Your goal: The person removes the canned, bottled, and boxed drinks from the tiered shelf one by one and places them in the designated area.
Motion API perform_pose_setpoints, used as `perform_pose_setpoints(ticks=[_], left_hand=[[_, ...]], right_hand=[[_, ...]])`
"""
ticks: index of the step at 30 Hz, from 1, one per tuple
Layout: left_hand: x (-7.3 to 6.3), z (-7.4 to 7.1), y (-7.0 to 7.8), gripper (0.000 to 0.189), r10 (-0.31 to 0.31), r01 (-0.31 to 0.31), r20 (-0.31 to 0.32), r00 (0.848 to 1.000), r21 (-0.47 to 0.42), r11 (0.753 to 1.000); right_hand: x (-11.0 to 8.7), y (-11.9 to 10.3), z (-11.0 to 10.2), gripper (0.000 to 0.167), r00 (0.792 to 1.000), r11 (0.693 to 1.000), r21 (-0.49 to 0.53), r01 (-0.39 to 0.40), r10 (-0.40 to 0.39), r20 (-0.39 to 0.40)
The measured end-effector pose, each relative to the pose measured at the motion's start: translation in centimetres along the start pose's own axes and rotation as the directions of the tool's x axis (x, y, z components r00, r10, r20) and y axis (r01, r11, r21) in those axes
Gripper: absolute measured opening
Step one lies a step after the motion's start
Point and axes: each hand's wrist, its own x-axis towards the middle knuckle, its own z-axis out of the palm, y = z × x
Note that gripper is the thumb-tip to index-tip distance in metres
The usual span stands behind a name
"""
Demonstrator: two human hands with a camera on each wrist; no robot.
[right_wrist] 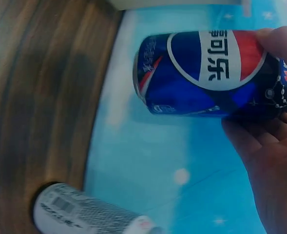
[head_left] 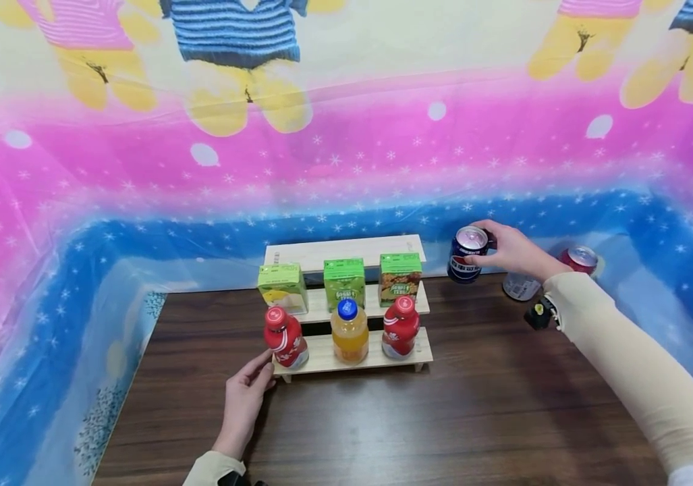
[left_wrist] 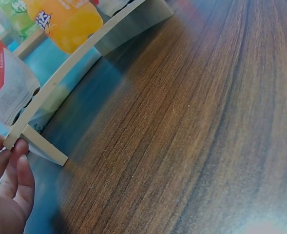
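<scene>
A three-tier wooden display shelf [head_left: 322, 253] stands at the back of the table. My left hand [head_left: 245, 401] pinches the left front corner of its lowest board, between thumb and fingers in the left wrist view. On that board stand a red bottle [head_left: 286, 341], an orange juice bottle [head_left: 350, 337] with a blue cap and another red bottle [head_left: 401, 331]. The middle board carries three juice boxes [head_left: 344, 282]; the top board is bare. To the right of the shelf, my right hand [head_left: 510, 250] grips a blue cola can [right_wrist: 192, 73] around its upper part, held off the table.
Behind the right forearm stand a silver-white can [right_wrist: 80, 212] and a red can [head_left: 579, 258], partly hidden. A patterned cloth [head_left: 346, 162] hangs close behind the dark wood table [head_left: 443, 418]. A small black device [head_left: 540, 314] sits at the right wrist.
</scene>
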Motion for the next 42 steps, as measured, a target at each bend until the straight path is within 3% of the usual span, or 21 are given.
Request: perform_pose_setpoints(ticks=[12, 22, 33, 38, 42], left_hand=[[-0.1, 0.1, -0.5, 0.033, 0.014, -0.014, 0.003, 1.000, -0.015, 1.000], [-0.2, 0.3, -0.4, 0.035, 0.001, -0.001, 0.018, 1.000, -0.016, 1.000], [-0.4, 0.3, -0.2, 0.035, -0.002, 0.002, 0.010, 1.000, -0.011, 1.000], [-0.2, 0.1, -0.1, 0.035, 0.000, 0.000, 0.001, 1.000, -0.005, 1.000], [0.0, -0.1, 0.0, 0.035, 0.001, -0.001, 0.003, 1.000, -0.002, 1.000]], right_hand=[[-0.1, 4.2, 3.1, 0.078, 1.000, 0.999, -0.049, -0.013, 0.012, -0.016], [0.0, 6.4, 4.2, 0.074, 1.000, 1.000, -0.012, 0.023, -0.023, -0.015], [0.0, 6.6, 4.3, 0.075, 1.000, 1.000, 0.002, -0.022, 0.022, 0.010], [0.2, 6.5, 4.7, 0.089, 0.997, 0.995, 0.073, -0.075, 0.074, 0.011], [0.3, 6.8, 5.3, 0.097, 0.991, 0.985, 0.122, -0.121, 0.127, -0.039]])
